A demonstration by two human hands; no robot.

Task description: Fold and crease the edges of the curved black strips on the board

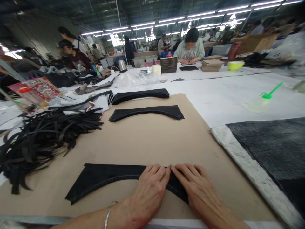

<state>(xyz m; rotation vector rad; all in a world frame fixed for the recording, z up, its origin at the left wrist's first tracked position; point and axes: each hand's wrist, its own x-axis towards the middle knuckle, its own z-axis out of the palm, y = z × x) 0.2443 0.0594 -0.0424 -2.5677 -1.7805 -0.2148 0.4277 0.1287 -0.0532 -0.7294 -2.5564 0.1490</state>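
Note:
A black curved piece, apparently leather or fabric, lies flat in front of me, its arched edge towards me with a line of stitch-like marks. My left hand rests on its right half, fingers pressed together at the top edge. Beside it, my right hand covers the right end, fingers closed down on the same edge. The forefingers almost meet there; the thumbs are mostly hidden. Farther back lie two stacks of similar black pieces, a nearer stack and a farther stack.
Brown paper covers the table here. A heap of black strips lies at the left. To the right is a pale slab with a dark sheet. Beyond are a green applicator, a yellow-green bowl and a seated person.

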